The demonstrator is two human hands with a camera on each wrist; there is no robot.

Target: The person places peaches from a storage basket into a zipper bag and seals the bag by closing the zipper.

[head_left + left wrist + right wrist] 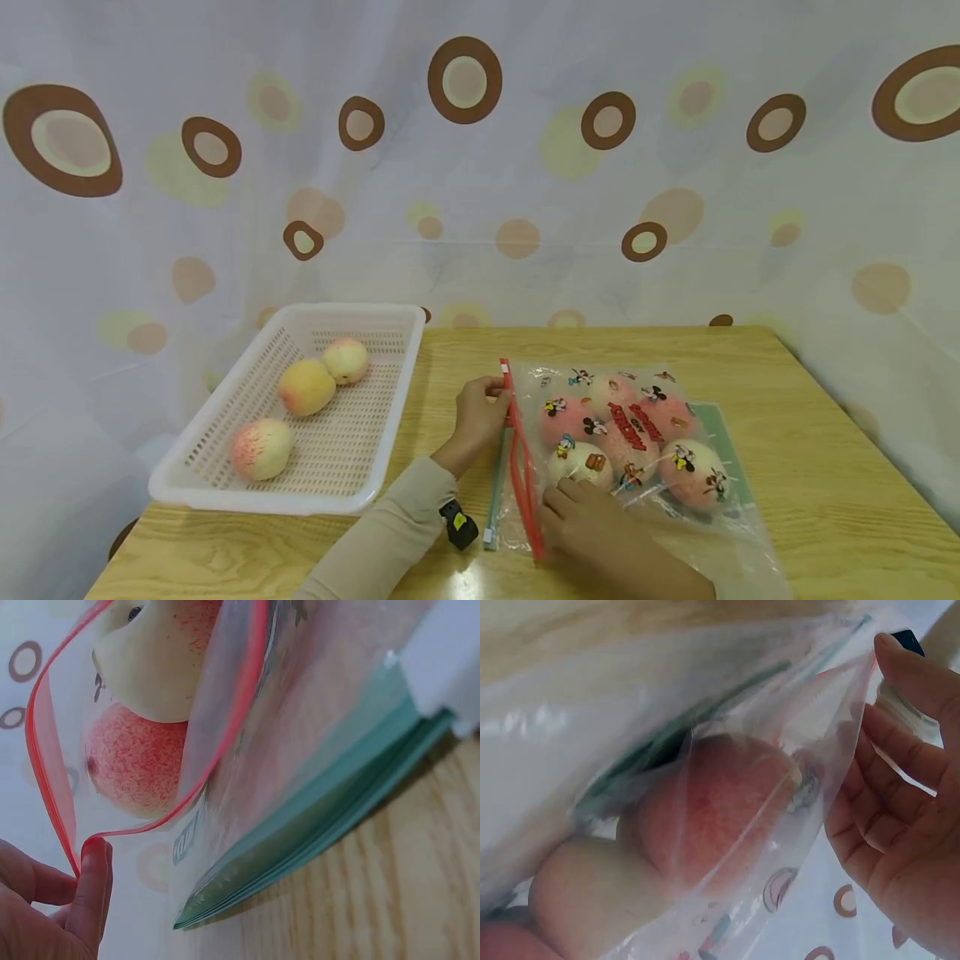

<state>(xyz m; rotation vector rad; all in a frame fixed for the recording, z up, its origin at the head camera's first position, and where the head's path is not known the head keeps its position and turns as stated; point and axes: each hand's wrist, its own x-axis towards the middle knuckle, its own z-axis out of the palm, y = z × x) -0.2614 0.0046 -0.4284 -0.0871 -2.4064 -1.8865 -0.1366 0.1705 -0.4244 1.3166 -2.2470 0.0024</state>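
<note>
A clear zip bag (536, 375) lies on the wooden table (840, 517), its red-edged mouth (249, 679) facing left and its upper face printed with small cartoon figures and red lettering. The lips of the mouth stand apart, and several pink and cream peaches (142, 761) show inside, bunched together behind the plastic.

At the far end of the bag's mouth is the left hand (480, 412) — thumb and fingers pinch the red strip between them. At the near end of the mouth is the right hand (585, 521), its fingers curled on the bag's edge close to the red strip; in the right wrist view the thumb tip stands apart from the fingertips, with the plastic reaching in between.

Under the bag lie flat plastic layers with teal edges (322, 814), jutting out slightly beyond the mouth. Nearer the person than the left end of the bag, a small black device (459, 525) sits by the left sleeve (405, 517).

Left of the bag, well apart from it, stands a white perforated basket (315, 502) with three peaches — a yellowish one (306, 388) touching a paler one (347, 361), and a red-flushed one (262, 450) lying nearer. Beyond the bag hangs a pale cloth (525, 167) patterned with brown rings and dots.
</note>
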